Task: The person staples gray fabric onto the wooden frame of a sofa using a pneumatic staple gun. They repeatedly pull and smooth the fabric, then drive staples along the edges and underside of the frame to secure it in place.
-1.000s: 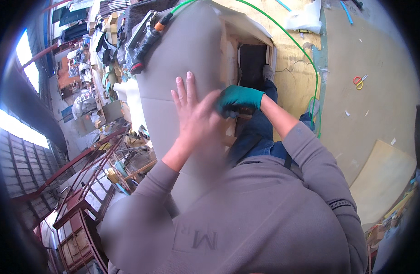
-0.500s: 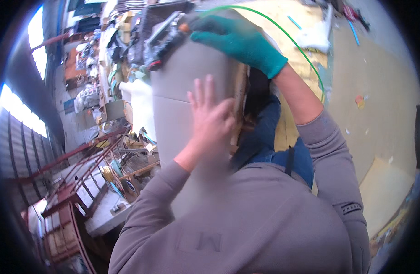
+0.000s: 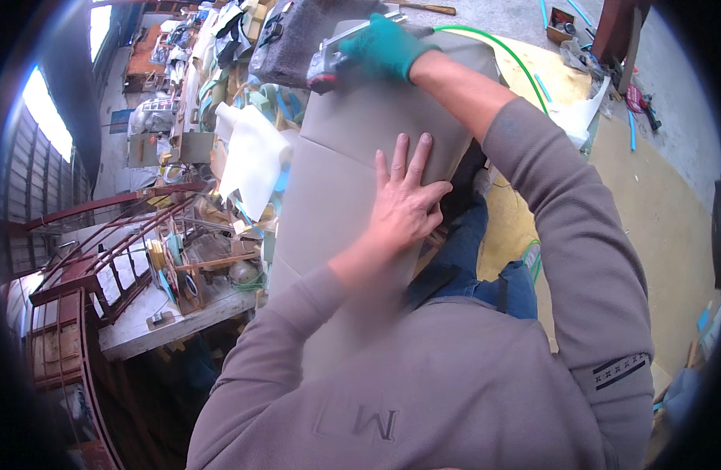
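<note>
Left hand: the bare left hand (image 3: 407, 200) lies flat, fingers spread, on the grey upholstered panel (image 3: 337, 188), holding nothing.
Right hand: the green-gloved right hand (image 3: 384, 47) is closed around a stapler-like tool (image 3: 333, 66) at the panel's top edge.
Panel: upright before the person, beside a cluttered bench (image 3: 164, 313).
Hose: a green hose (image 3: 517, 66) curves behind.

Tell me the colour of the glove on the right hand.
Teal green. The glove shows best in the head view, near the top, gripping a tool.
</note>
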